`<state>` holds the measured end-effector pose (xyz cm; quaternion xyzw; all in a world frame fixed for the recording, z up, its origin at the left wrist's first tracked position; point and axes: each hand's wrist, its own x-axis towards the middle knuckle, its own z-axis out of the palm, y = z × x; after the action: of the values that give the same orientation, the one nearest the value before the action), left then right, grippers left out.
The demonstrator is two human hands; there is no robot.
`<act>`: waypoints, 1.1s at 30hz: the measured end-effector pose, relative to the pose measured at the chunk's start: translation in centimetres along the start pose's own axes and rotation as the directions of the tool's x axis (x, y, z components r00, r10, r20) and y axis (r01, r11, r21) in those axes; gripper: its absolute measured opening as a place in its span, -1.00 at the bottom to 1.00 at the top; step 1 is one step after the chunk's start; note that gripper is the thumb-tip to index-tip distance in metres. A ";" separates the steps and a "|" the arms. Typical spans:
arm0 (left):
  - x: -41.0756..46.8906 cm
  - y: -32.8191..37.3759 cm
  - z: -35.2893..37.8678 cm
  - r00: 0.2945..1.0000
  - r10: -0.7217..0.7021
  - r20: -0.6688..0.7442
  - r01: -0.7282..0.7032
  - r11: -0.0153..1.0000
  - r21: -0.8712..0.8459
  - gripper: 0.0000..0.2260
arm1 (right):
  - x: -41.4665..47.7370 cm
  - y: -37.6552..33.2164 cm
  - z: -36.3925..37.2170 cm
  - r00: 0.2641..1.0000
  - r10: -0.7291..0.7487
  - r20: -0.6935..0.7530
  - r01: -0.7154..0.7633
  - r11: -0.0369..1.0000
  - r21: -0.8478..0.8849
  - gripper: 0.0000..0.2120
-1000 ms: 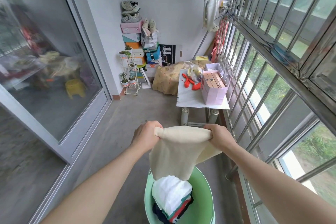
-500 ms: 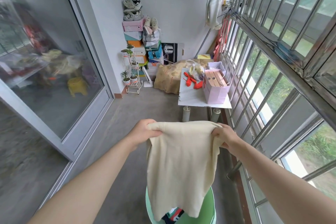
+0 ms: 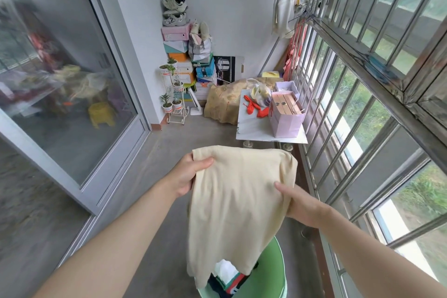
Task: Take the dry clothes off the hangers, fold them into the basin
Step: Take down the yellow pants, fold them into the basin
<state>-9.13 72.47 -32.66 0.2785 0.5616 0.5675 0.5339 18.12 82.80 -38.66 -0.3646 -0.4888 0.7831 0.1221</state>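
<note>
A cream-coloured garment (image 3: 237,203) hangs in front of me, spread flat above the green basin (image 3: 275,271). My left hand (image 3: 188,176) pinches its upper left corner. Lower down, my right hand (image 3: 300,203) grips its right edge about halfway. Folded clothes (image 3: 227,278), white on top with dark and striped ones under it, lie in the basin, mostly hidden by the garment. More pale clothes (image 3: 284,5) hang at the far right by the window bars.
A white table (image 3: 256,128) with a pink box and red items stands ahead on the right. Stacked shoe boxes (image 3: 179,55) and a plant stand (image 3: 174,97) fill the far corner. A glass sliding door (image 3: 60,80) runs along the left, window bars (image 3: 362,80) along the right.
The garment went from bunched between both hands to spread open. My right hand slid down from the top corner to the right edge, and both hands rose a little.
</note>
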 end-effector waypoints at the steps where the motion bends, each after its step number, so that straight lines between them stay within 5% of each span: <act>1: 0.1 0.1 0.0 1.000 -0.007 -0.003 0.007 1.000 0.001 -0.86 | 0.2 0.6 0.2 1.000 0.014 0.022 -0.014 1.000 -0.009 -0.38; 9: 0.1 1.1 -0.4 0.998 -0.060 -0.028 0.058 0.996 -0.073 -0.84 | 0.5 1.3 1.6 0.995 0.062 -0.072 -0.065 0.997 -0.034 -0.40; 17: 0.6 1.6 -0.7 0.975 -0.072 -0.209 0.038 0.986 -0.162 -0.91 | 0.7 -0.9 2.5 0.957 0.140 -0.253 -0.093 0.978 0.187 -0.62; 25: 1.1 3.6 -1.4 0.964 -0.047 -0.260 0.019 0.994 -0.111 -0.95 | -0.2 -3.4 2.6 0.983 0.154 -0.102 -0.110 0.932 0.345 -0.57; 30: 1.2 3.2 -2.2 0.972 -0.178 -0.152 0.153 0.975 -0.162 -0.66 | -0.3 -4.4 2.3 0.995 0.097 -0.038 -0.074 0.916 0.394 -0.36; 33: 0.5 1.1 -1.8 0.958 -0.288 0.020 0.286 0.940 -0.187 -0.44 | -0.2 -4.7 2.3 0.998 0.058 -0.034 -0.037 0.893 0.449 -0.57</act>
<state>-11.26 72.57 -32.13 0.1401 0.5423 0.5350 0.6325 15.89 83.40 -33.97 -0.3568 -0.2834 0.8686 0.1950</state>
